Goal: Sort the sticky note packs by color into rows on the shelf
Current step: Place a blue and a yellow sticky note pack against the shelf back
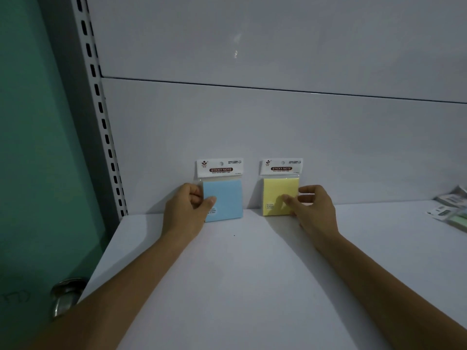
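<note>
A blue sticky note pack stands upright against the shelf's back panel, its white header card on top. My left hand grips its left edge, thumb across the front. To its right a yellow sticky note pack stands upright the same way. My right hand holds its right edge, thumb on the front. Both packs rest on the white shelf with a gap between them.
Several more packs, one green, lie in a loose pile at the right edge of the shelf. A slotted upright post bounds the shelf on the left, with a green door and metal knob beyond it.
</note>
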Demonstrator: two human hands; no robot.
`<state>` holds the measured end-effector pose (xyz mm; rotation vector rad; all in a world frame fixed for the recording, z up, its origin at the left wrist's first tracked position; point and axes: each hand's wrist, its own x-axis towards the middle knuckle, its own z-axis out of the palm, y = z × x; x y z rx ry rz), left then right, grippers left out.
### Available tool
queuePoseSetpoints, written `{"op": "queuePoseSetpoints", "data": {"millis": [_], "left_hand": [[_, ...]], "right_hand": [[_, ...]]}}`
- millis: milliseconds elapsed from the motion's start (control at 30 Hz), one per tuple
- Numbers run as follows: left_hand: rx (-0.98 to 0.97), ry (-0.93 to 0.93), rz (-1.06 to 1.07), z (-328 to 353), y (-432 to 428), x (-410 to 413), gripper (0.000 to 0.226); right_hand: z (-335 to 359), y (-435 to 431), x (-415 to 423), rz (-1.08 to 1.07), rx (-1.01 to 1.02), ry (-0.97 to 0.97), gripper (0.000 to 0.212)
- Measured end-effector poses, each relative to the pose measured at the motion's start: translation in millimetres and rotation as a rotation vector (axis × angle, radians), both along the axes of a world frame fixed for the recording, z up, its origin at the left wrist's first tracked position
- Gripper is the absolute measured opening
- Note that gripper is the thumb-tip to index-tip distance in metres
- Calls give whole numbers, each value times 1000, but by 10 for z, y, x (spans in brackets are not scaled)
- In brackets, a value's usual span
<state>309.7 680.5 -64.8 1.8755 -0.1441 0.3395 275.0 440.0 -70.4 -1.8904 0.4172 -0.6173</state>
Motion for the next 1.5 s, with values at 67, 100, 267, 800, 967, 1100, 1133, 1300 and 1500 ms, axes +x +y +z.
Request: {"op": "queuePoseSetpoints", "data": {"millis": [67, 100, 267, 800, 967, 1100, 1133, 1300, 1500], "left_hand": [[4, -7, 4, 2, 2, 15, 19], [3, -11, 9, 8, -1, 8, 18], [40, -93, 87, 40, -50, -43, 27], [66, -61, 131, -4, -32, -1, 25], [98, -45, 133, 80, -50, -127, 28], [190, -21, 231, 150, -6, -315, 46], [220, -46, 263, 174, -22, -388, 46], [360, -237, 163, 362, -601, -1003, 42], [557, -287, -98, 541, -1805, -2018, 43]], "right_hand": [[14, 3, -5, 8, -19, 6, 43], [17, 1, -6, 11, -26, 12, 42], [29, 4, -7, 9, -44, 24, 39], [47, 32, -57, -3, -72, 4, 52], [132, 46, -214, 5, -39, 7, 72], [228, -120, -532, 83, -205, 60, 66], [245, -191, -656, 100, -274, 79, 62], [289, -761, -1490, 101, -516, 161, 45], [333, -1645, -2667, 14, -656, 170, 48]]}}
